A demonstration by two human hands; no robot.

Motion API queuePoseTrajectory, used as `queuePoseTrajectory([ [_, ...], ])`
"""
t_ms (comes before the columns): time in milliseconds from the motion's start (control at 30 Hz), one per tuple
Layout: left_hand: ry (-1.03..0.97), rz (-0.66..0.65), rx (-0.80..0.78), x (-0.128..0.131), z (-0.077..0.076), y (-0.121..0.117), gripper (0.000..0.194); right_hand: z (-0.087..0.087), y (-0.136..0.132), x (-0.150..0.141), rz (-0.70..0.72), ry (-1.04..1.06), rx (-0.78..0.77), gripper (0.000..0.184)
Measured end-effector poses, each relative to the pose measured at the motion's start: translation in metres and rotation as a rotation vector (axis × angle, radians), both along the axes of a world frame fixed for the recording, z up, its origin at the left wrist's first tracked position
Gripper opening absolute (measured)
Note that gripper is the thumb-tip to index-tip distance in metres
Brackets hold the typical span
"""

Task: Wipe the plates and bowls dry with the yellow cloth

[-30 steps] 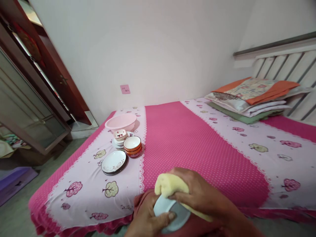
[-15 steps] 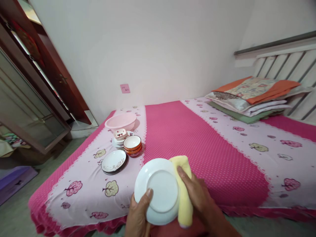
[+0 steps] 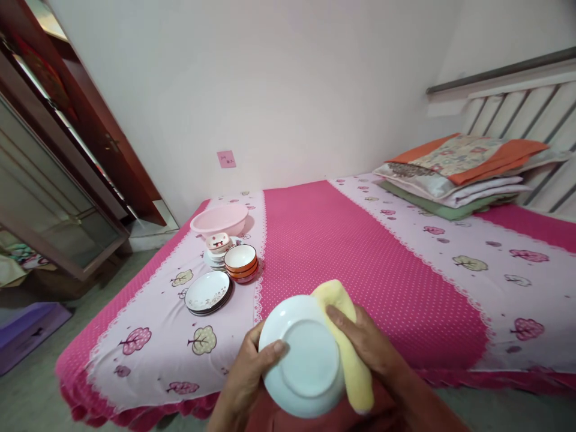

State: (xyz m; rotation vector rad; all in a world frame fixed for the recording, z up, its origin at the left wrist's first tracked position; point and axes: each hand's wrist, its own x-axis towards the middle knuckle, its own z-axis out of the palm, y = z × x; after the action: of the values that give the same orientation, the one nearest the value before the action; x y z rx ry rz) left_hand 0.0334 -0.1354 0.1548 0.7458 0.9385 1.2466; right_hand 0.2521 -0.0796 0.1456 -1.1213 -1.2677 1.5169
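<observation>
A bed (image 3: 360,264) under a pink patterned sheet filled the room beside a white wall (image 3: 279,90); folded bedding (image 3: 454,180) lay near its headboard. A pink basin (image 3: 219,219), stacked bowls (image 3: 241,264) and flowered plates (image 3: 207,293) sat near its left edge. The left hand (image 3: 249,375) gripped a white plate (image 3: 302,357), underside up, over the bed's near edge. The right hand (image 3: 369,345) pressed a yellow cloth (image 3: 348,342) against its rim. Compared with half a second earlier, the plate sat slightly lower and further right.

A bedroom in a home

A bed (image 3: 360,252) with a pink patterned sheet, folded bedding (image 3: 454,180) by the slatted headboard (image 3: 517,108), and a wooden door (image 3: 90,132) at the left.
</observation>
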Motion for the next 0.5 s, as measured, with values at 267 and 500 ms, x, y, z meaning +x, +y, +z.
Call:
queuePoseTrajectory([
  [267,0.213,-0.126,0.017,0.004,0.010,0.004,0.041,0.026,0.013,-0.012,0.379,0.067,0.072,0.043],
  [500,-0.040,0.363,-0.090,0.010,0.003,-0.003,0.058,0.021,0.006,-0.021,0.064,0.100,-0.093,0.058],
])
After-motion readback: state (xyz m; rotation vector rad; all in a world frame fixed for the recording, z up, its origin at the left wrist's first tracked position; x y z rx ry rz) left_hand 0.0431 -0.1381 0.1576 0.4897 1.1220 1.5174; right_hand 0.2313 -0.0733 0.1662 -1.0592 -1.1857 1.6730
